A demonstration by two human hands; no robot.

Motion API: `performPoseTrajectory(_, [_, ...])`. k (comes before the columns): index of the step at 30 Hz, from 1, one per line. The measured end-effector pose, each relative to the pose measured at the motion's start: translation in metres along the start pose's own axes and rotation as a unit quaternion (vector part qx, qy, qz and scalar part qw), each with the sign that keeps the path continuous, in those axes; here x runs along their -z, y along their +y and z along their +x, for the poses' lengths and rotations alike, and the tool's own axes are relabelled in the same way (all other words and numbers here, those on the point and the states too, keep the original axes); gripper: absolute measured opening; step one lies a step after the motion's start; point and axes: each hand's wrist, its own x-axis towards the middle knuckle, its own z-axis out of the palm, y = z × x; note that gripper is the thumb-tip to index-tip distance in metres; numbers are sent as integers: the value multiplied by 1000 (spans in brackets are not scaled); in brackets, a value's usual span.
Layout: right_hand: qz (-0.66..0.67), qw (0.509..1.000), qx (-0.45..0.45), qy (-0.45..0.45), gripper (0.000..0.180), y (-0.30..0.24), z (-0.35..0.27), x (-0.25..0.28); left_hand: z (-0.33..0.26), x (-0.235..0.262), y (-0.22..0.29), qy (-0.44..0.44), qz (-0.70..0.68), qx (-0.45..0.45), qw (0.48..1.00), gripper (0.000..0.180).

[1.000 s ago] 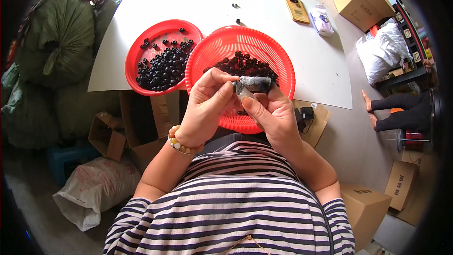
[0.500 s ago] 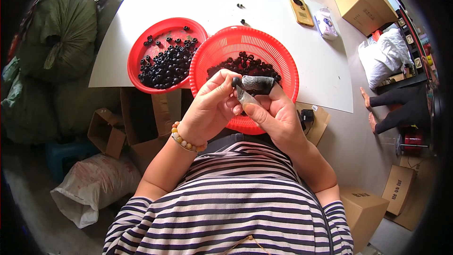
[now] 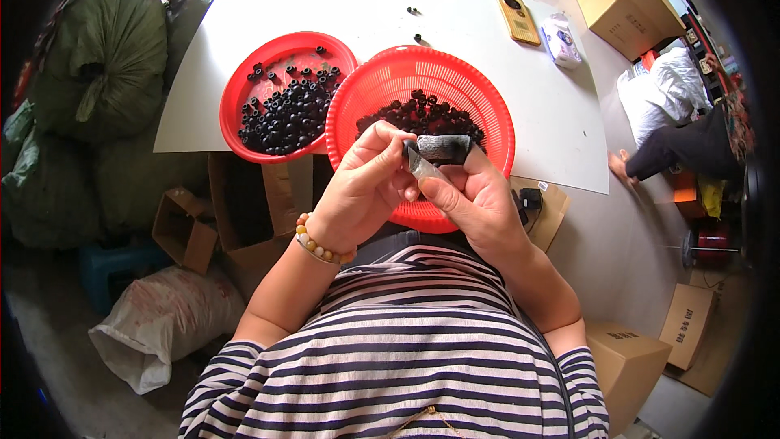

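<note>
Over a red slotted basket (image 3: 340, 106), my left hand (image 3: 361, 175) pinches a small round black part (image 3: 409, 148) between thumb and fingers. My right hand (image 3: 487, 203) grips a small flat metal blade (image 3: 422, 165) under its thumb, the tip up against the black part. A black and grey sleeve (image 3: 444, 148) wraps the index finger of that hand. Dark small pieces (image 3: 431, 112) lie in the basket behind my hands. Left of it, a red tray (image 3: 231, 102) holds many loose black round parts (image 3: 284, 118).
On the white table (image 3: 455, 24) lie two stray black parts, a gold phone (image 3: 518, 19) and a white-purple packet (image 3: 561, 41). Cardboard boxes (image 3: 626, 12) stand at right and below. Green sacks (image 3: 106, 57) fill the left. Another person's legs (image 3: 674, 150) show at far right.
The black part has turned a little in my left fingers and shows less beside the blade. At far right the other person's legs have shifted, feet slightly leftward.
</note>
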Motion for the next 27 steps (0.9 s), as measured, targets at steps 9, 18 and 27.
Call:
performPoseTrajectory(9, [14,1000,13,19,28,5,-2,-5,1,0,0,8,5,-11,1000,12])
performPoseTrajectory(18, [-43,997,42,54,27,11,-2,-7,2,1,-3,6,10,-29,1000,13])
performPoseTrajectory(27, [-80,992,58,76,26,18,-1,-7,2,3,-3,7,4,-28,1000,13])
